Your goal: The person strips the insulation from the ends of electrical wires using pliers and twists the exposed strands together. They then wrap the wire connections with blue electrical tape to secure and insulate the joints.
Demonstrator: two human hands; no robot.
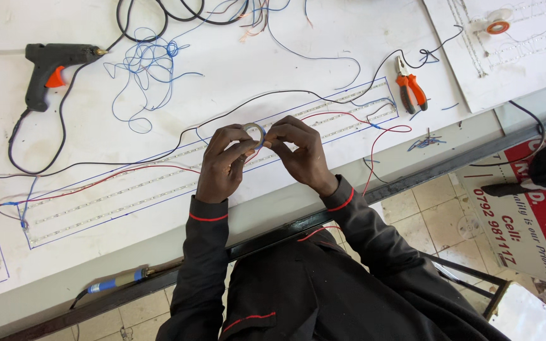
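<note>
Both hands raised just above the white board (235, 69), fingertips meeting. Left hand (221, 165) and right hand (303, 153) pinch 1 small roll of clear tape (255, 133) between them, thumbs and forefingers pressed on its rim; remaining fingers curled.

Directly beneath the fingers: LED strips (159, 183) laid in 3 rows inside a blue outline, red wire (349, 119) and black wire (159, 151) running along them.

Judgement: strips placed and wired; no tape pulled free yet, so securing appears not yet started.

Beyond the fingers: glue gun (48, 71), orange pliers (410, 89). Near the left elbow: blue soldering iron (118, 281).
</note>
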